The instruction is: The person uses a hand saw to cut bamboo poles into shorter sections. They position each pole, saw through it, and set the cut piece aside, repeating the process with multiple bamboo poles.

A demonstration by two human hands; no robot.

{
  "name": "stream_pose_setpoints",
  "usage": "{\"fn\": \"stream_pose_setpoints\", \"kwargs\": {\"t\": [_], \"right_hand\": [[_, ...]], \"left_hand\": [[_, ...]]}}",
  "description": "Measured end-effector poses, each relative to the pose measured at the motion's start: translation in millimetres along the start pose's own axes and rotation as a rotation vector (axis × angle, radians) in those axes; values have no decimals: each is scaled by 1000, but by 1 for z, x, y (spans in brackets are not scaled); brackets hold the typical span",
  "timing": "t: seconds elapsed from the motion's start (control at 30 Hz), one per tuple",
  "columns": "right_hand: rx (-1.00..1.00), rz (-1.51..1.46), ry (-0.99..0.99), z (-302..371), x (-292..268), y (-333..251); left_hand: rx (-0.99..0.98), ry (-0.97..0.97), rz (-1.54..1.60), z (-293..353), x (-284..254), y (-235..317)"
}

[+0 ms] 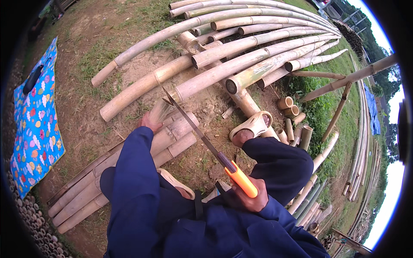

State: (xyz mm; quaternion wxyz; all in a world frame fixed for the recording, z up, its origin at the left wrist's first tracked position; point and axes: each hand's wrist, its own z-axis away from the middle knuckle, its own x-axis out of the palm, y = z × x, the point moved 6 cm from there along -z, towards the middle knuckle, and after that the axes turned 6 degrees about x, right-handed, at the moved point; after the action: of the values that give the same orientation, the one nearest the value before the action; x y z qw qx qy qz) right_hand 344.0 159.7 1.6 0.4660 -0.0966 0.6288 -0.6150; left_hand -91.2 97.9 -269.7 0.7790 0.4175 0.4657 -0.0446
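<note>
In our right hand [251, 197] we grip an orange-handled saw [214, 148], its blade [199, 129] slanting up to the near end of a long bamboo pole [214, 80]; our left hand [149, 123] is at a pale, blurred piece [160, 111] by that end, and we cannot tell how tightly it closes there

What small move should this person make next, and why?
Probably ease the left hand a little farther from the saw blade: gripped by its orange handle in the right hand, the blade crosses near the end of a bamboo pole, and that bare left hand is close by.
</note>
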Motion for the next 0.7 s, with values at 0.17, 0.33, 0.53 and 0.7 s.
{"fn": "stream_pose_setpoints", "kwargs": {"t": [0.17,0.33,0.53,0.7], "right_hand": [[-22,13,-37,-22,10,-20],[-12,53,-58,-28,19,-4],[26,64,-64,-47,28,-8],[39,101,-54,-68,43,11]], "left_hand": [[-8,-41,84,-4,1,-17],[16,7,0,-5,1,-18],[29,-5,6,0,-3,-10],[2,37,-10,-4,-3,-10]]}}
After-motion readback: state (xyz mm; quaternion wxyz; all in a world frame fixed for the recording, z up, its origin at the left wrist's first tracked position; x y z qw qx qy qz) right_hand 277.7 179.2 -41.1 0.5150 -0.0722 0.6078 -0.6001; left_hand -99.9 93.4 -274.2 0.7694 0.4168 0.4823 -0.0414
